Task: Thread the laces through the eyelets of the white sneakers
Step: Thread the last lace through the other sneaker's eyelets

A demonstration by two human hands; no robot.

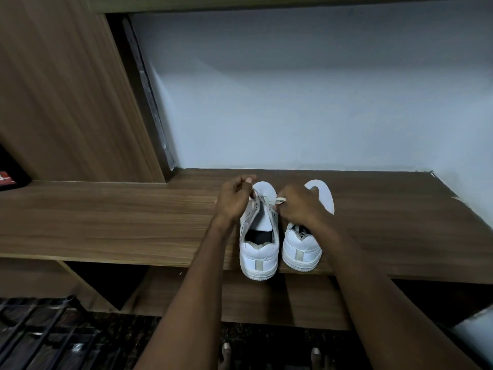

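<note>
Two white sneakers stood side by side on a brown wooden shelf [106, 217], heels toward the person and hanging slightly over its front edge. The left sneaker [260, 249] gaped open, its dark inside showing, grey strip down the heel, eyelets visible along the flap. The right sneaker [302, 249] looked much the same, partly hidden by the forearm. The left hand [234, 201] pinched the lace [278, 201] near the toe; the right hand [298, 206] gripped its pale, flat end.
</note>
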